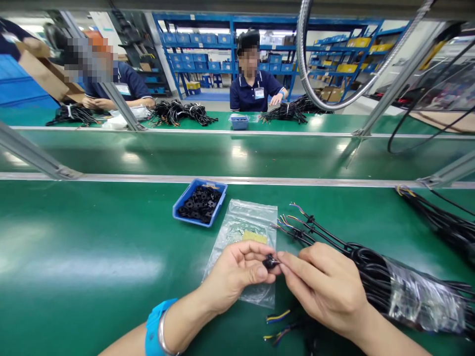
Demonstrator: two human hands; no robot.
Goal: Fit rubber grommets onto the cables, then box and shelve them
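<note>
My left hand (237, 271) is closed around a small black plastic part (270, 262), held between thumb and fingers. My right hand (326, 284) meets it from the right, thumb and forefinger pinched at the part's edge; what is in that pinch is too small to tell. Beneath both hands lies a clear zip bag (247, 215) with a yellow label (254, 237). Beyond it, a blue bin (176, 213) holds many similar black parts (200, 203). Right of my hands, black cables (365, 257) with bare coloured wire ends (297, 207) lie in a bundle partly wrapped in clear plastic.
More cables (438, 217) lie at the right edge. Metal frame posts (33, 148) and a rail (237, 181) cross the bench. A flexible metal hose (302, 54) hangs overhead. Two people (256, 91) sit across at a bench with cable bundles (181, 112); another person's arm shows far left.
</note>
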